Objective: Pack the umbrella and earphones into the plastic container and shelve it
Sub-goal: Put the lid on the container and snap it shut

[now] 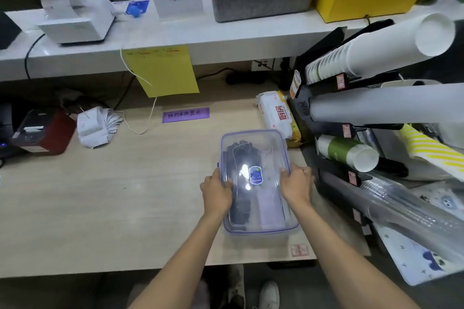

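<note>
A clear plastic container (253,143) with a blue-trimmed lid and a blue sticker lies on the wooden desk, right of centre. Through the lid I see a dark folded umbrella (239,198) on the left side and a thin earphone cable (272,158) curving on the right. My left hand (216,192) presses on the lid's left edge. On the lid's right edge rests my right hand (296,184), fingers curled over the rim. The lid covers the box.
A rack of paper cup stacks (364,57) and plastic cup sleeves crowds the right side. A wet-wipes pack (276,114) lies behind the container. A receipt printer (42,132) and paper slips sit at the left; a white shelf (175,32) runs above.
</note>
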Action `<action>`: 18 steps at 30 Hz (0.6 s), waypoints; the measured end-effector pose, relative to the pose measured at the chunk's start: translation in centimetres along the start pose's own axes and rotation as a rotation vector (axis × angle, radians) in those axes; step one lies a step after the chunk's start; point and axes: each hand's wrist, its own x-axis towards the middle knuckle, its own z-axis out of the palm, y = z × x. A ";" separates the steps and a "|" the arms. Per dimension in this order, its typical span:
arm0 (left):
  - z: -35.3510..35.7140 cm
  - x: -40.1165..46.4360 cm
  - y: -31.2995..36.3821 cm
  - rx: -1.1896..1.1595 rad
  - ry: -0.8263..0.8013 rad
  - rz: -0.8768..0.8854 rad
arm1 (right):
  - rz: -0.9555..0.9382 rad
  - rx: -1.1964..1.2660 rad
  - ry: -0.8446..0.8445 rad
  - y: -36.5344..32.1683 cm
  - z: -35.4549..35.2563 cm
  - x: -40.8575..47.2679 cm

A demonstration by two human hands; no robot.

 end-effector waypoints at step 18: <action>-0.7 0.3 0.2 -0.315 0.001 -0.149 | -0.090 0.184 -0.074 1.0 0.6 0.0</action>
